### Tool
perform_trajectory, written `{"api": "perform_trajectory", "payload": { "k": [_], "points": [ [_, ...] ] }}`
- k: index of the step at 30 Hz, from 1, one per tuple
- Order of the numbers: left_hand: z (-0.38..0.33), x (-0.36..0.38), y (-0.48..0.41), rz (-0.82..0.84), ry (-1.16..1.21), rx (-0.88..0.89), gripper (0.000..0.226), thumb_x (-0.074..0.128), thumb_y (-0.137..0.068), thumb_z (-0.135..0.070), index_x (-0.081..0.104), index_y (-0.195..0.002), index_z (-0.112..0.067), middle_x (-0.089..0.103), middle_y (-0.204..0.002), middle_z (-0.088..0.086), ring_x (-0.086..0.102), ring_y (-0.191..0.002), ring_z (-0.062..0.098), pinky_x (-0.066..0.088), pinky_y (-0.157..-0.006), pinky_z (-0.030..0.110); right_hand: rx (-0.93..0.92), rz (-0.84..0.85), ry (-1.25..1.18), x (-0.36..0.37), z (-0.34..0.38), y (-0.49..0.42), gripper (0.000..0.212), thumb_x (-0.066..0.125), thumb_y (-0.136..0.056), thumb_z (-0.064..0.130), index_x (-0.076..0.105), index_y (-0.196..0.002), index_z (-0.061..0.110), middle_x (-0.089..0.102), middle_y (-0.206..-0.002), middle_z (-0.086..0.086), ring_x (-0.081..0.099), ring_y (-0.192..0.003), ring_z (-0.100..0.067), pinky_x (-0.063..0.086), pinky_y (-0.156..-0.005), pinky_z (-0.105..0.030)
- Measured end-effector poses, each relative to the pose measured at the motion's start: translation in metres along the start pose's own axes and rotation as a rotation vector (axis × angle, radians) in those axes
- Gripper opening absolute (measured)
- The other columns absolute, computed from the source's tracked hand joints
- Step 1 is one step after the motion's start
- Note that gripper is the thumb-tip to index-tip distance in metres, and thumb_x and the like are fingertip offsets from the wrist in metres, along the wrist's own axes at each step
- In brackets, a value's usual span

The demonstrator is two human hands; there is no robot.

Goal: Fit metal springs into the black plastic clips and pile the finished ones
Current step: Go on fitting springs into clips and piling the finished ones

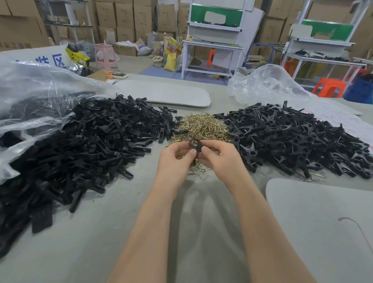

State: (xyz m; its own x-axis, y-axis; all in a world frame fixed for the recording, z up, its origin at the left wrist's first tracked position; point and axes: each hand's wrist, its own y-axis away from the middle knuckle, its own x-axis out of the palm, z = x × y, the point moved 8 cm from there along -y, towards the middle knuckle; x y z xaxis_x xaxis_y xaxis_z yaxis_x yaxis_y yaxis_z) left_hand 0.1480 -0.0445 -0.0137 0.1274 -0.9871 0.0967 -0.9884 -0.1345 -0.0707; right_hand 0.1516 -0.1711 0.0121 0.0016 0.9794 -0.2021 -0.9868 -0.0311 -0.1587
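Both of my hands hold one black plastic clip [195,145] upright above the near edge of the heap of brass-coloured metal springs [202,125]. My left hand [177,161] pinches the clip's left side with thumb and fingers. My right hand [217,156] pinches its right side. Whether a spring sits in this clip is hidden by my fingers. A large pile of plain black clip pieces [78,151] spreads over the left of the table. On the right lies a pile of clips with metal springs showing [300,139].
The grey table [100,243] carries a clear plastic bag [27,91] at the far left and another [266,83] at the far right. Grey boards lie at the back [168,92] and near right [326,220]. Cardboard boxes, white workbenches and stools stand beyond.
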Motion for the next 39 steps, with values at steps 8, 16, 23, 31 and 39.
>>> {"api": "perform_trajectory", "payload": {
  "k": [8, 16, 23, 31, 39],
  "points": [
    [0.0, 0.0, 0.0, -0.001, 0.007, 0.005, 0.019, 0.061, -0.09, -0.006, 0.063, -0.108, -0.012, 0.068, -0.094, 0.003, 0.062, -0.085, 0.012, 0.052, -0.077, 0.025, -0.028, -0.057, 0.097, -0.004, 0.006, 0.001, 0.018, 0.055, -0.092, -0.001, 0.065, -0.107, 0.001, 0.067, -0.095, -0.014, 0.066, -0.092, -0.026, 0.053, -0.091, -0.04],
    [-0.001, -0.003, 0.002, 0.032, 0.199, -0.074, 0.01, 0.064, -0.089, -0.009, 0.066, -0.098, -0.013, 0.07, -0.082, -0.002, 0.066, -0.067, 0.002, 0.052, -0.061, 0.015, -0.009, -0.02, -0.056, -0.007, 0.009, 0.004, 0.016, 0.056, -0.092, -0.001, 0.066, -0.104, 0.001, 0.069, -0.089, -0.014, 0.064, -0.074, -0.013, 0.055, -0.076, -0.021],
    [-0.004, 0.009, 0.006, 0.157, 0.345, -0.134, 0.016, 0.064, -0.088, -0.016, 0.063, -0.104, -0.014, 0.07, -0.085, -0.001, 0.065, -0.075, 0.007, 0.054, -0.074, 0.022, 0.153, 0.077, -0.463, 0.003, 0.0, 0.006, 0.015, 0.052, -0.093, -0.002, 0.066, -0.088, 0.003, 0.069, -0.069, -0.003, 0.065, -0.064, -0.01, 0.055, -0.068, -0.02],
    [0.003, -0.009, 0.004, -0.092, 0.639, -0.194, 0.003, 0.064, -0.087, -0.005, 0.062, -0.088, -0.003, 0.069, -0.082, 0.005, 0.068, -0.072, 0.007, 0.057, -0.075, 0.019, 0.102, -0.122, 0.036, -0.012, -0.004, 0.001, 0.009, 0.066, -0.089, 0.021, 0.06, -0.09, 0.015, 0.068, -0.083, -0.004, 0.066, -0.074, -0.015, 0.055, -0.07, -0.026],
    [0.011, -0.02, 0.007, -0.221, 1.181, -0.402, 0.031, 0.064, -0.085, -0.008, 0.059, -0.111, 0.008, 0.061, -0.102, 0.015, 0.063, -0.086, 0.018, 0.055, -0.056, 0.016, 0.029, 0.137, 0.879, 0.037, -0.022, 0.004, 0.049, 0.069, -0.082, 0.043, 0.056, -0.128, 0.032, 0.049, -0.121, -0.007, 0.044, -0.118, -0.028, 0.037, -0.102, -0.04]
  ]
}}
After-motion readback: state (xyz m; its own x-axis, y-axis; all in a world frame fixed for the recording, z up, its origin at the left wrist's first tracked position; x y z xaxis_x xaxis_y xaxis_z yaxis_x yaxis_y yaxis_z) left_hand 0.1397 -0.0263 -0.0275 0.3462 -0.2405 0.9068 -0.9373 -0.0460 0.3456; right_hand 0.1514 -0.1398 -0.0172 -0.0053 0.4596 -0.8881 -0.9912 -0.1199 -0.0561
